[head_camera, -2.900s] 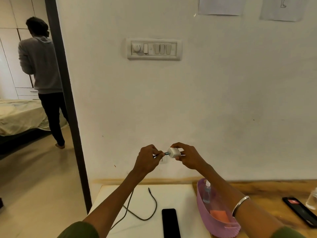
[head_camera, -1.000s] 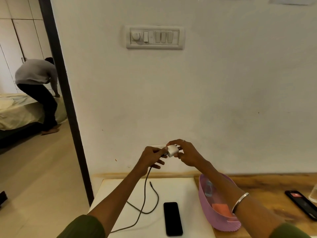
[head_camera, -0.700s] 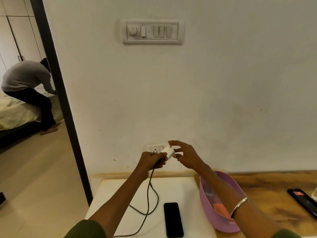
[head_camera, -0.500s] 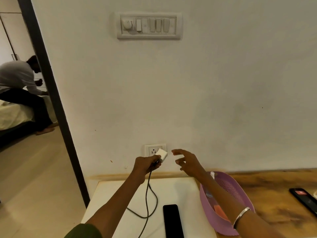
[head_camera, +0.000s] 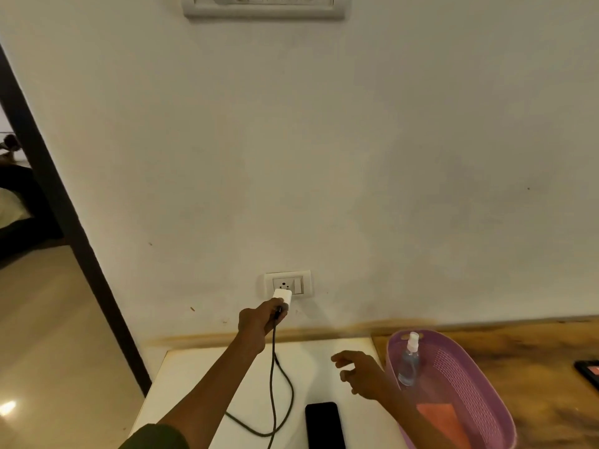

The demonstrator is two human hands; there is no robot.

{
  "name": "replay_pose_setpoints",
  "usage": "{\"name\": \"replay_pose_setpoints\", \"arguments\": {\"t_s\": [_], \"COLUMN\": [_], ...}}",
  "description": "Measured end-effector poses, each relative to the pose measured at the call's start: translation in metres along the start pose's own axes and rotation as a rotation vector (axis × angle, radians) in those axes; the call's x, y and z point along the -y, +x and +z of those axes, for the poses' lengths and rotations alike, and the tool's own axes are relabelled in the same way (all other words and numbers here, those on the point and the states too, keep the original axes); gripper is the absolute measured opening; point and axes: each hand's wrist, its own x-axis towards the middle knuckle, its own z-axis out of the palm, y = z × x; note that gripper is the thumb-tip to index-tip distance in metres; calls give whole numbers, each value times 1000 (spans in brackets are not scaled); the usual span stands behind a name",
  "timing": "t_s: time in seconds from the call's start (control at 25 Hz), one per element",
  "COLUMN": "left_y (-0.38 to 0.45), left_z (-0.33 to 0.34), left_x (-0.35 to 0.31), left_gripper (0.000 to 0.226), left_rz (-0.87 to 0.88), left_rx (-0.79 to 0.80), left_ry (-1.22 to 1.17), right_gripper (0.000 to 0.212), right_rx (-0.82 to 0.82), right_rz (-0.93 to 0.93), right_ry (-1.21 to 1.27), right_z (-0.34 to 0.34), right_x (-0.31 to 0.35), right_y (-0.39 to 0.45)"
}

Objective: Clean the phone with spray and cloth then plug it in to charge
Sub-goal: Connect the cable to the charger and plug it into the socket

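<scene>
My left hand (head_camera: 259,320) grips the white charger adapter (head_camera: 282,295) and holds it against the wall socket (head_camera: 287,283), over its lower holes. A dark cable (head_camera: 274,367) hangs from the adapter and loops on the white table (head_camera: 201,367). The black phone (head_camera: 325,424) lies face up on that table, with no cable in it. My right hand (head_camera: 359,374) hovers open above the table, between the phone and the purple basket (head_camera: 470,380). In the basket stand a clear spray bottle (head_camera: 409,361) and an orange cloth (head_camera: 442,419).
A wooden surface (head_camera: 534,358) lies right of the white table, with another dark phone (head_camera: 588,372) at its far right edge. A switch panel (head_camera: 264,6) sits high on the wall. A dark door frame (head_camera: 64,228) borders an open doorway on the left.
My right hand let go of the adapter and dropped toward the table. My left hand carried the adapter to the wall socket. The view tilted down and closer.
</scene>
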Motion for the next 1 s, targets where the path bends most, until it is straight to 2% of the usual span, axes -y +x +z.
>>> {"name": "replay_pose_setpoints", "arguments": {"t_s": [0.2, 0.52, 0.8, 1.0], "left_y": [29, 38, 48, 55], "left_z": [8, 16, 23, 31], "left_x": [16, 25, 26, 36], "left_gripper": [36, 30, 43, 51], "left_rz": [-37, -25, 20, 7], "left_rx": [-23, -48, -151, -197], "left_ry": [8, -50, -29, -119], "right_gripper": [39, 42, 38, 39], "right_rx": [14, -6, 1, 11], "right_rz": [-1, -10, -19, 2], "right_ry": [-104, -103, -114, -87], "right_z": [9, 8, 11, 10], "right_x": [-29, -39, -39, -45], "right_y": [11, 14, 11, 9]}}
